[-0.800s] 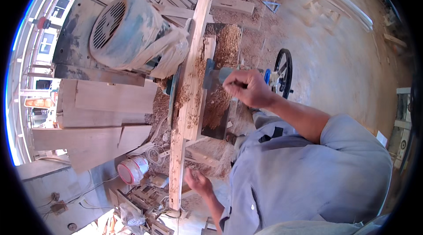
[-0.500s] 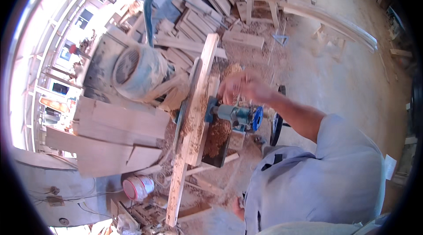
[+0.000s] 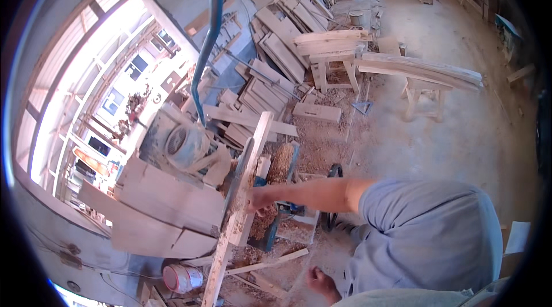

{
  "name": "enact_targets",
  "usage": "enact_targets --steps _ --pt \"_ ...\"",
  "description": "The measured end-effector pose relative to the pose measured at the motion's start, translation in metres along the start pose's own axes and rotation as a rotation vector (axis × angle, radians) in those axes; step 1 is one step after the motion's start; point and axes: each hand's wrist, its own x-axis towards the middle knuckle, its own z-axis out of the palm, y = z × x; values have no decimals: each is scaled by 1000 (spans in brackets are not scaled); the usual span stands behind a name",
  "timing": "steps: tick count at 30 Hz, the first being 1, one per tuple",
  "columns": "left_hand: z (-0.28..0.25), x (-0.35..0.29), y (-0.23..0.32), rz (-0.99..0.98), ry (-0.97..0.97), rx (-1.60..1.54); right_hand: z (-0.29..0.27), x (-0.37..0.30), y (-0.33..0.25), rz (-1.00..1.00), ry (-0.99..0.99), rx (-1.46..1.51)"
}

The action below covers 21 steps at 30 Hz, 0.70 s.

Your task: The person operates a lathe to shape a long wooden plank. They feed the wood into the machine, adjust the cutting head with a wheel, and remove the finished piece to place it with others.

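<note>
A long, pale wooden beam [image 3: 218, 264] lies across a dusty woodworking machine, with wood shavings strewn along it. From the right, my right arm stretches over the machine, and my right hand [image 3: 261, 199] is at the beam's near edge. Its fingers curl downward, but their tips and anything under them are hidden. Beside this hand is a teal clamp [image 3: 260, 181], partly covered by the arm. A blue handwheel [image 3: 296, 209] shows just below my forearm. My left hand [image 3: 322, 283] hangs low near my body, loosely closed, and appears to hold nothing.
Shavings [image 3: 282, 163] heap on the machine beside a black handwheel [image 3: 332, 215]. A dusty motor [image 3: 181, 145] stands beyond the beam. Large panels [image 3: 167, 197] and a white-and-red bucket [image 3: 181, 278] are at left. Stacked planks [image 3: 282, 36] and a trestle [image 3: 333, 62] stand farther off.
The view has shifted, showing more of the far floor. My right hand has moved from above the clamp to the beam's near edge. More of my left hand now shows.
</note>
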Motion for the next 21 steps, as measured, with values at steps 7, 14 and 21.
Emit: enact_targets --steps 7,14,21 --pt "78 -39 -115 -166 -61 -391 24 -9 -9 -130 107 -106" --pt "143 37 -59 -430 33 -480 -1 -38 58 -450 108 79" --pt "198 103 -8 -659 131 -610 -73 -150 190 -393 -54 -156"
